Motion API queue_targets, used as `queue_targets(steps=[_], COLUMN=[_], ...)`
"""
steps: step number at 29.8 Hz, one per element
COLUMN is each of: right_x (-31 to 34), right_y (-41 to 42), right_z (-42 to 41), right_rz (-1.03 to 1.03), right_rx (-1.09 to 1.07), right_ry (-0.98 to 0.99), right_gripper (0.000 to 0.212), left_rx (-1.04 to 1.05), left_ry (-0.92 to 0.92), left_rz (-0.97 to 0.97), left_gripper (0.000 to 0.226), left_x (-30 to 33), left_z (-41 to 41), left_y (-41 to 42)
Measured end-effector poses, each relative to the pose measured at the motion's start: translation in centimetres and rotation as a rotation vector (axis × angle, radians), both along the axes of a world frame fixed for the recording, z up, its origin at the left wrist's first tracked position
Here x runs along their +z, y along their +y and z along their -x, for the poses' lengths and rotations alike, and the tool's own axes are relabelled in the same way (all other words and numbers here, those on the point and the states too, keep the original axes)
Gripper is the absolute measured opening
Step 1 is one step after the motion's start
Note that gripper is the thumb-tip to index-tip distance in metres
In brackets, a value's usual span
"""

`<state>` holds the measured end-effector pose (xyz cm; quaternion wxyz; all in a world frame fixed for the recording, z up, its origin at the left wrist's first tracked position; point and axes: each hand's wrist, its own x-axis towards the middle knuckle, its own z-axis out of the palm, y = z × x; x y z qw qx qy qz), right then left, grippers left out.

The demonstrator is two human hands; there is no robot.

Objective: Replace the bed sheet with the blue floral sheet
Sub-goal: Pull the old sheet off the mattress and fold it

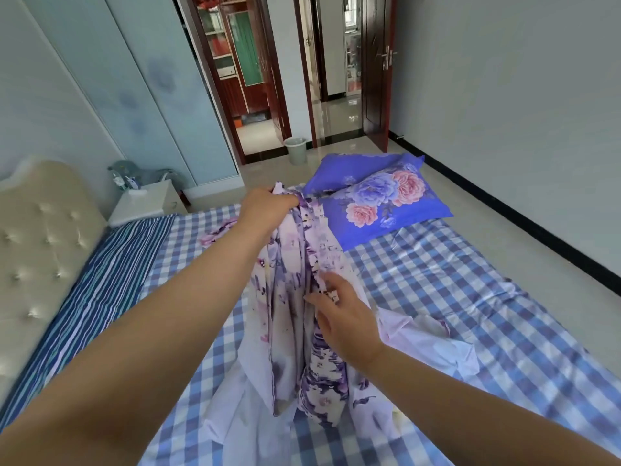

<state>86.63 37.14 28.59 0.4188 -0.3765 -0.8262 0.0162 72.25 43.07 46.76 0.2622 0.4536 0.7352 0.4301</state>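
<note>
A pale lilac sheet with purple flowers [292, 317] hangs bunched above the bed. My left hand [265, 206] grips its top edge and lifts it. Lower down, my right hand [346, 314] touches the frilled edge with its fingers spread along the cloth. A blue-and-white checked cover [437, 290] lies spread over the mattress. At the far corner of the bed lies the blue floral fabric [379, 196], with pink and blue roses, one piece on top of another.
A striped blue layer [100, 274] shows at the head end beside the padded cream headboard [37, 237]. A white nightstand [148, 200] stands beyond it. A bin [295, 149] sits by the open doorway. Tiled floor runs along the bed's right side.
</note>
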Motion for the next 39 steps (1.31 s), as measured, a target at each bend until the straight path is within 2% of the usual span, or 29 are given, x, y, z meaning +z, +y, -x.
queue_targets(steps=[4,6,8,12,19,22,24,29,33,35,39], right_x=[0.8,0.7,0.5,0.3,1.8,1.5,0.8,-0.7,-1.2,-1.0,0.0], right_y=[1.3,2.0,2.5,3.7,5.3,5.7,5.8,5.4,5.5,6.1,7.8], right_z=[1.3,1.2,1.0,0.8,-0.6,-1.5,-1.9,-2.1,-4.6,-6.5,-9.1], right_rz=[0.371,0.499,0.553,0.605,0.626,0.578,0.556,0.647,0.786,0.773,0.676], right_rx=[-0.275,-0.316,-0.348,-0.333,-0.334,-0.369,-0.399,-0.463,-0.465,-0.465,-0.487], right_ry=[-0.055,0.019,0.149,0.268,0.453,0.269,0.110,-0.105,-0.229,-0.299,-0.336], right_gripper=[0.042,0.048,0.047,0.040,0.049,0.035,0.030,0.032,0.039,0.037,0.036], left_rx=[-0.023,-0.038,-0.061,-0.143,-0.292,-0.264,-0.257,-0.239,-0.154,-0.119,-0.098], left_ry=[-0.018,-0.011,0.004,0.025,0.156,0.164,0.160,0.236,0.326,0.349,0.355], left_rz=[0.002,0.002,0.014,0.047,0.125,0.126,0.129,0.106,0.102,0.108,0.087], left_gripper=[0.034,0.030,0.027,0.018,0.020,0.057,0.066,0.032,0.028,0.027,0.041], left_x=[-0.3,-0.6,-0.8,-1.1,-1.0,-1.4,-1.6,-1.4,-1.6,-2.0,-2.7], left_z=[-0.8,-0.8,-0.8,-0.9,-0.4,0.7,1.2,1.0,2.9,4.0,5.1], left_y=[0.0,0.1,0.1,0.0,-0.3,0.2,0.3,0.1,0.3,0.4,0.3])
